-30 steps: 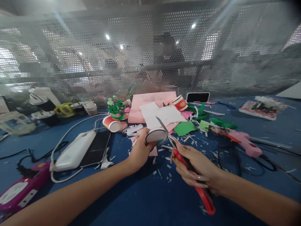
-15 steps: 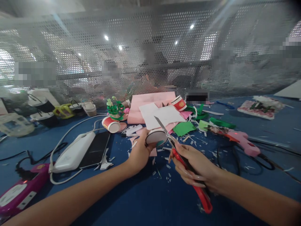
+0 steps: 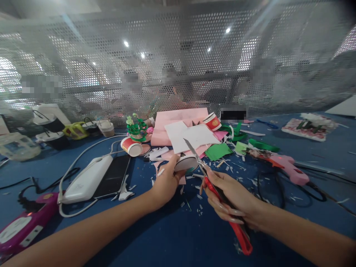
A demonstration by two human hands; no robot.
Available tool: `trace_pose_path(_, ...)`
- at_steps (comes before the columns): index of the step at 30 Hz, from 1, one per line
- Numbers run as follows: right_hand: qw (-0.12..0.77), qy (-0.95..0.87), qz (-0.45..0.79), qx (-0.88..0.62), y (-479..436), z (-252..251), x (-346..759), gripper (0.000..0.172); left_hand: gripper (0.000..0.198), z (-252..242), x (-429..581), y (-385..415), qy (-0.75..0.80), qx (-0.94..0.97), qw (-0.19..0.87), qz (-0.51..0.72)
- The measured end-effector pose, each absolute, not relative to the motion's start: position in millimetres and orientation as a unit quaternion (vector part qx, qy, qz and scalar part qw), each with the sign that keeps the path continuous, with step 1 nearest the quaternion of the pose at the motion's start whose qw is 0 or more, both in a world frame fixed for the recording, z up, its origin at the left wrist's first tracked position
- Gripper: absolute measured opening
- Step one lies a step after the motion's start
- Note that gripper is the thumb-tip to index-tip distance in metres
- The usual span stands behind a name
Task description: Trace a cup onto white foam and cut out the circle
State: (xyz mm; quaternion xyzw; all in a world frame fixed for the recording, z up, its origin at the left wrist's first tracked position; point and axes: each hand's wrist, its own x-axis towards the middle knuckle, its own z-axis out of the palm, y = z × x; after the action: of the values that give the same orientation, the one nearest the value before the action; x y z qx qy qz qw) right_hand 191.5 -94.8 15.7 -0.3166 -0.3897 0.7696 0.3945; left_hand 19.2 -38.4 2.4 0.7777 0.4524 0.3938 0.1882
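My left hand [image 3: 167, 181] is closed around the edge of a round white paper piece [image 3: 187, 162] with a dark rim, which looks like a cut paper cup base. My right hand [image 3: 228, 196] is wrapped round the red handles of a pair of scissors [image 3: 204, 167]. Their blades point up and to the left and lie against the right edge of the round piece. The blades look closed or nearly so. Below and around both hands, small white paper scraps [image 3: 199, 197] lie on the blue table [image 3: 167, 237].
Red and white paper cups [image 3: 131, 147] lie behind my hands, near white paper sheets [image 3: 194, 135] and green paper [image 3: 218, 151]. At right is a pink glue gun [image 3: 292, 168] with its cord. A white power bank [image 3: 86, 180], a phone [image 3: 114, 177] and a purple power strip [image 3: 30, 222] are left.
Both hands, the round paper piece and the scissors have shifted very slightly right and down. My grips look the same.
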Motion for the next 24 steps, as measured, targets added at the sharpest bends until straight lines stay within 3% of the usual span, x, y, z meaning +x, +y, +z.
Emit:
trace_pose_path(14,0.393,-0.397,0.770,-0.309,-94.7,15.4,191.2,0.038,0.016,3.9,19.4,-42.9,0.449,0.802,0.157,0.361)
trace_pose_path(24,0.386,-0.400,0.753,-0.352,-99.7,20.4,186.7,0.037,0.027,7.3,19.4,-38.2,0.508,0.725,0.235,0.400)
